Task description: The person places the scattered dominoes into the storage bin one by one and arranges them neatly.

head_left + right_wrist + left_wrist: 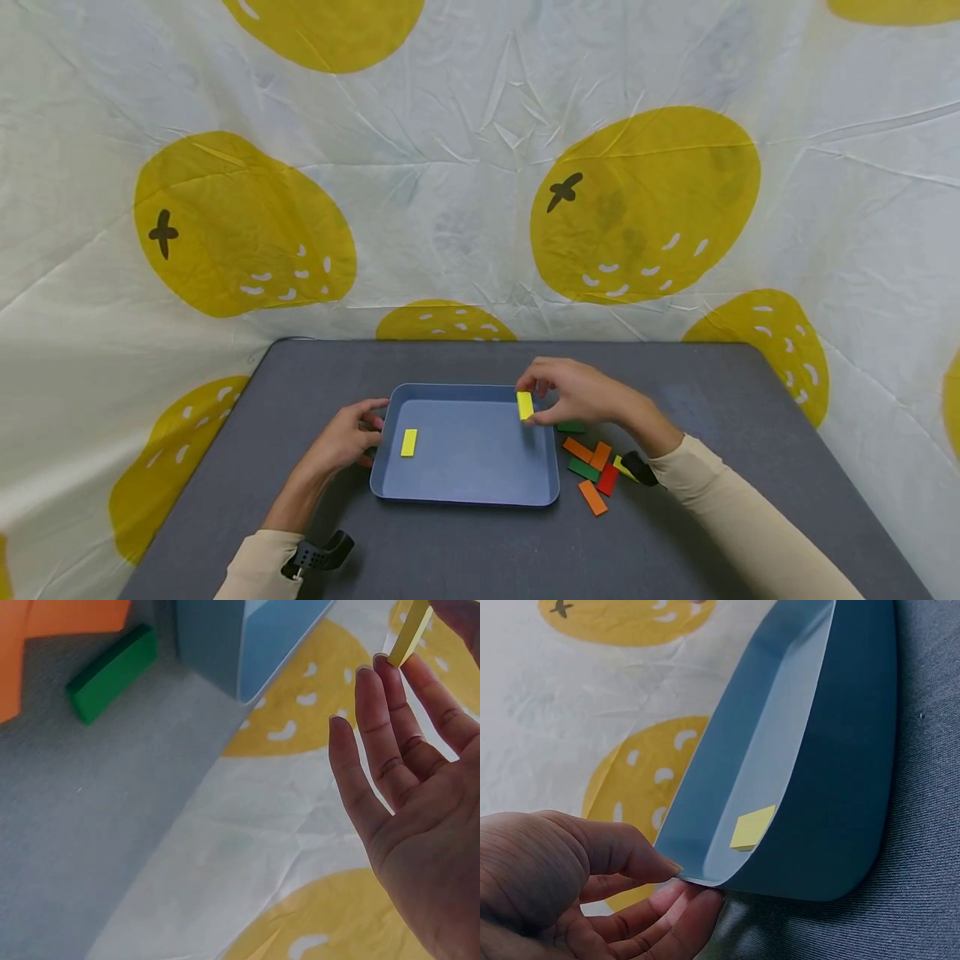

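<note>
A blue tray (480, 467) lies on the table, with one yellow block (408, 443) flat inside near its left wall. My left hand (347, 437) is at the tray's left side; the left wrist view shows the thumb and fingertips of that hand (622, 885) pinching the rim at a corner. Over the tray's right end, my right hand (577, 392) holds a second yellow block (525, 406) upright between thumb and fingertips. In the right wrist view this block (411, 631) is partly cut off by the frame edge.
Right of the tray, under my right forearm, lies a loose group of blocks: orange (592, 497), red (607, 479), green (583, 469) and a partly hidden yellow one (622, 468). Another green block (571, 427) lies close to the tray. A patterned cloth (465, 208) hangs behind the table (450, 550).
</note>
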Available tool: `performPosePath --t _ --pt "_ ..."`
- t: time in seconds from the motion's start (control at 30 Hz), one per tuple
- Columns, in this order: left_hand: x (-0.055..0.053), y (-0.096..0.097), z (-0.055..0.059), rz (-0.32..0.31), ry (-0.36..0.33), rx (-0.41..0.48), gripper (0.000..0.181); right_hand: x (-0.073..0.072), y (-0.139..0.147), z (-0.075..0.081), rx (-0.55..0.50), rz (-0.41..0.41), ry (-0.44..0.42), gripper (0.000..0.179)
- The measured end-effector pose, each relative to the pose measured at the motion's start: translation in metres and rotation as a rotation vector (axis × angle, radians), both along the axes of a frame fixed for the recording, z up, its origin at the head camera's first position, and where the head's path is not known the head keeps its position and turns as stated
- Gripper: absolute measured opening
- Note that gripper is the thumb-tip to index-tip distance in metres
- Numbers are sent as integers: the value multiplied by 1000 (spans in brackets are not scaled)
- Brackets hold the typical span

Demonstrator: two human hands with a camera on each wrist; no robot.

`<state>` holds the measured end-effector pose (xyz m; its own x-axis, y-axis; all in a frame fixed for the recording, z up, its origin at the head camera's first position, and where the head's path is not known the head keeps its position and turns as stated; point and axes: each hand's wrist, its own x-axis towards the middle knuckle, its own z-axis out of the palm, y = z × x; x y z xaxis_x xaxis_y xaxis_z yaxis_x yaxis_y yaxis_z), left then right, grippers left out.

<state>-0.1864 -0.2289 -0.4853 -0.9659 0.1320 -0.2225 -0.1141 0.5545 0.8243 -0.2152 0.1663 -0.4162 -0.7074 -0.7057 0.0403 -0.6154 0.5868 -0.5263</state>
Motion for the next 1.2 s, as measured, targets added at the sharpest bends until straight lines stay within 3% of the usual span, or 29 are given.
performPosePath --t 0.4,1.2 --pt "1 -1 -1 -6 7 4 60 -3 -37 -1 66 21 58 38" --pt "1 -2 0 -12 6 5 60 -9 -87 -1 117 76 92 42"
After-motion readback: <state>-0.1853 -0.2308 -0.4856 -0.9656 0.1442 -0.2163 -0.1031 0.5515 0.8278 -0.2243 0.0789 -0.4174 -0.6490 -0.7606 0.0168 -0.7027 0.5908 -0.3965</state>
